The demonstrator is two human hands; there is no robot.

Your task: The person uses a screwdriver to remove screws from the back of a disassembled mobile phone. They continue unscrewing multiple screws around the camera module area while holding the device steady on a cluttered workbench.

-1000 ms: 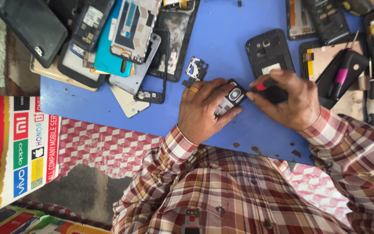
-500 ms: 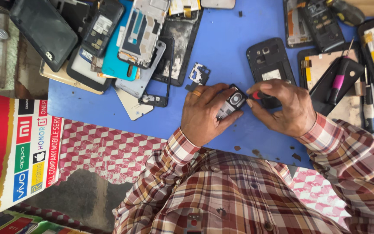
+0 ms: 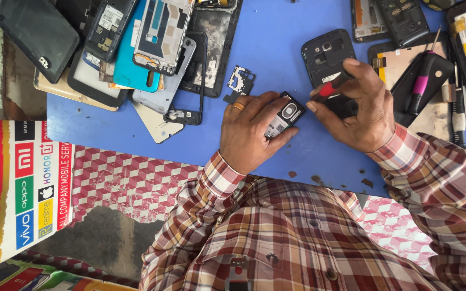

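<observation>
Though gripped, phone [image 3: 282,117] under left hand [image 3: 249,132].

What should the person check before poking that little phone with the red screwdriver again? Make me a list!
1. Left hand holds the small phone steady: ok.
2. Right hand grips the red-handled screwdriver: ok.
3. Screwdriver tip seated in a screw: cannot tell, hidden by fingers.
4. Blue tabletop around the hands free of parts: not ok; a small circuit piece and a black phone back lie close.
5. Loose screws accounted for: cannot tell.
</observation>
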